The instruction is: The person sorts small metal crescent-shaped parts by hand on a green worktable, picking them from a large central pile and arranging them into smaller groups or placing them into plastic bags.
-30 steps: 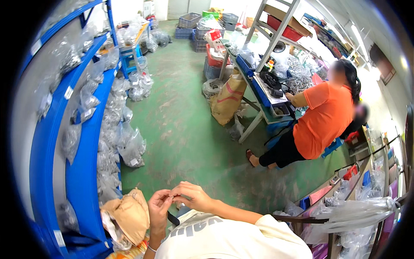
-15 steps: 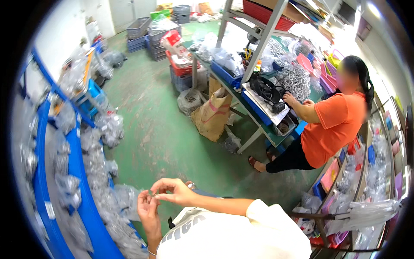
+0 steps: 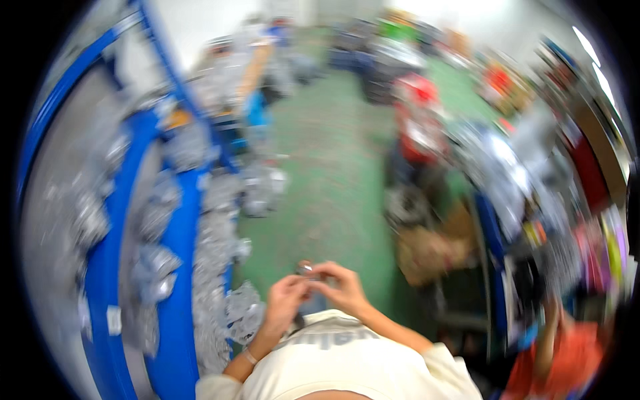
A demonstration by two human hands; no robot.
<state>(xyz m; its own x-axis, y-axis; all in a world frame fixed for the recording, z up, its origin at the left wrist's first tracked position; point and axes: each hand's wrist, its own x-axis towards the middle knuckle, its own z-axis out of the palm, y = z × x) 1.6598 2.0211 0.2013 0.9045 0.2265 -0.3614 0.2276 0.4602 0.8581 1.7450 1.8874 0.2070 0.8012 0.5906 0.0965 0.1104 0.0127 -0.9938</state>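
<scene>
Shelving [image 3: 177, 343]: blue; shelf label [image 3: 115, 320]: white; floor [image 3: 327, 213]: green, greyish patches; wearer's shirt [image 3: 333, 367]: cream, grey lettering [image 3: 343, 340]; co-worker's top [image 3: 570, 357]: orange-red; sack [image 3: 427, 257]: tan-brown; plastic bags [image 3: 245, 310]: silvery grey; wall [image 3: 203, 23]: white

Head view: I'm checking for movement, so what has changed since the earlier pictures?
The view has swung left: the orange shirt and brown sack now sit lower and farther right in the picture. Blur hides whether the left hand or right hand took or released anything; they stay close together.
</scene>
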